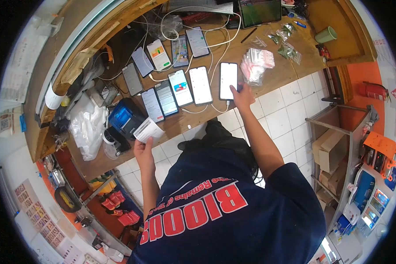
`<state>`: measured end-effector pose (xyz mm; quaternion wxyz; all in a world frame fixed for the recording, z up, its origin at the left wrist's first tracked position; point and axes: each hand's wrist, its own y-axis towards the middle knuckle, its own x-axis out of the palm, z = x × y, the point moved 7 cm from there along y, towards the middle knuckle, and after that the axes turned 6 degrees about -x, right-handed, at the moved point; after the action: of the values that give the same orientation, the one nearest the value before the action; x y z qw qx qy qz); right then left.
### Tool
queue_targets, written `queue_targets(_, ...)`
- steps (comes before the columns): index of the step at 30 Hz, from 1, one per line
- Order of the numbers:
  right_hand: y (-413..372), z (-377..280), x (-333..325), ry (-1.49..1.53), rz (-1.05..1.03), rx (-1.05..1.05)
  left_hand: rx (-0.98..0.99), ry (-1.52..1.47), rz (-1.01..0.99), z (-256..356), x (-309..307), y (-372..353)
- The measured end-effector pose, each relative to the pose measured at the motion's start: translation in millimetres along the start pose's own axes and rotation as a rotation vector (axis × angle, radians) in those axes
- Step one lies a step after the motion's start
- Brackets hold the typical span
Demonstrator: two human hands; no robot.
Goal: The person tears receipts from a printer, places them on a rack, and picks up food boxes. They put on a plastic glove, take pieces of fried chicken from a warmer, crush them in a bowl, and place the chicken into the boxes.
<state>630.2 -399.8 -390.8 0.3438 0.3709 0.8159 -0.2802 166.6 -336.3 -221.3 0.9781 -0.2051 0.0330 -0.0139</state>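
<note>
My left hand (pixel 144 154) pinches a white printed paper slip (pixel 148 130) between thumb and fingers, just in front of a black label printer (pixel 126 118). My right hand (pixel 243 96) is closed at the lower right edge of a lit smartphone (pixel 228 79), with the thumb over its white screen. Left of it lies another lit smartphone (pixel 200 86), then one with a colourful picture on its screen (pixel 180 88). Several more phones are spread over the wooden table (pixel 226 46), some with white cables.
Small clear plastic bags (pixel 257 65) lie right of the phones, with a green cup (pixel 325 34) beyond. A tablet (pixel 259 12) stands at the back. Crumpled plastic (pixel 87 125) covers the table's left end. A shelf with cardboard boxes (pixel 331 147) stands at right.
</note>
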Motion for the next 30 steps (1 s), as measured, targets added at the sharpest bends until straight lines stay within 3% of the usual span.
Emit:
queue_targets(4,12,7,-4,-0.089,-0.166,-0.059,0.003,0.027,-0.010,3,-1,-5)
queue_targets(6,10,4,-4,0.213,-0.420,-0.196,0.014,0.027,-0.007,0,-8,-6)
queue_targets(7,7,4,-9,0.299,-0.428,-0.172,0.024,0.026,-0.003,-2,-11,-6)
queue_targets(13,12,13,-3,0.420,-0.376,-0.104,-0.011,0.018,0.031,-10,-23,-9)
queue_targets(19,9,14,-2,0.266,-0.241,-0.094,0.007,0.010,0.018,-14,-25,-13)
queue_targets(23,17,24,15,0.348,-0.210,-0.107,0.015,-0.001,0.017,-15,-26,-17)
queue_targets(30,18,23,15,0.081,-0.126,-0.073,0.015,0.030,0.009,-23,-27,-19)
